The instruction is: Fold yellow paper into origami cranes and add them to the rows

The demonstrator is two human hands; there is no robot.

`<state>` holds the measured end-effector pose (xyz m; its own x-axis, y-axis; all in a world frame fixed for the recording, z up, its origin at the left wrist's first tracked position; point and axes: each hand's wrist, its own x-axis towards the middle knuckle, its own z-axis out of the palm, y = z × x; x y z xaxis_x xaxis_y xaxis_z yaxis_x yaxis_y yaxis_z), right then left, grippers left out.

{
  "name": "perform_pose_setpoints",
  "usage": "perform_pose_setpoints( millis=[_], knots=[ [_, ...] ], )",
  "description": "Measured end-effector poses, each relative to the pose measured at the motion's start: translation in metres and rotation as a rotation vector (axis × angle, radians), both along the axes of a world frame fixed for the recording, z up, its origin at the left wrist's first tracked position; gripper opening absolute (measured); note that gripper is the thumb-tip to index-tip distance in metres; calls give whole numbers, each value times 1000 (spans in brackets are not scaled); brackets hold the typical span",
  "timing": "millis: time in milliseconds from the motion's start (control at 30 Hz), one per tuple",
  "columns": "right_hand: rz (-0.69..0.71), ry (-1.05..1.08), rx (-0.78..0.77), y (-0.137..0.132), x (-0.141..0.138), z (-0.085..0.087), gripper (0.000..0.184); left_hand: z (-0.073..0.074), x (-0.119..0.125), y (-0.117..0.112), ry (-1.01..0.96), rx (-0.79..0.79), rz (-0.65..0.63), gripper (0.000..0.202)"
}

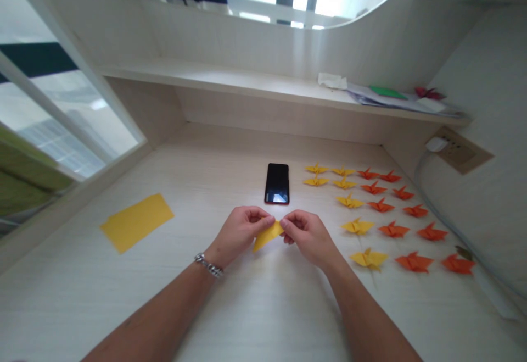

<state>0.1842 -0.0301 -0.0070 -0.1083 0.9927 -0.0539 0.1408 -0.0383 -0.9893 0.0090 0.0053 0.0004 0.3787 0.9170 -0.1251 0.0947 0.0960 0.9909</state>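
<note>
A small folded piece of yellow paper point(267, 235) is held above the desk between both hands. My left hand point(241, 231) pinches its left and upper edge with thumb and fingers. At its right corner, my right hand point(307, 234) grips the paper between thumb and fingertips. The fold's exact shape is partly covered by my fingers. Just beyond my hands lies a black phone point(277, 183), flat on the desk. To the right stand rows of folded paper cranes: several yellow cranes point(357, 227) and several orange cranes point(393, 229).
A stack of yellow paper sheets point(138, 222) lies on the desk at the left. A grey cable point(430, 202) runs along the right side from a plug point(436, 144) in the wall socket. The shelf point(247, 84) above the desk's back holds papers point(395, 101).
</note>
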Motion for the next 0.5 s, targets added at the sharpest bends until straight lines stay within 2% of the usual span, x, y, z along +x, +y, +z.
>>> perform_pose_setpoints(
  millis=[167,267,367,500],
  knots=[
    [11,-31,-10,1,-1,-2,21,-2,-1,0,-21,-75,-43,29],
    [-2,15,-12,2,-1,-3,21,-4,0,0,-97,-151,-76,37],
    [-38,39,12,2,-1,-4,21,-2,1,-1,-186,-191,-53,43],
    [-85,48,43,2,0,-4,21,2,2,-2,-193,-105,-10,30]
  ],
)
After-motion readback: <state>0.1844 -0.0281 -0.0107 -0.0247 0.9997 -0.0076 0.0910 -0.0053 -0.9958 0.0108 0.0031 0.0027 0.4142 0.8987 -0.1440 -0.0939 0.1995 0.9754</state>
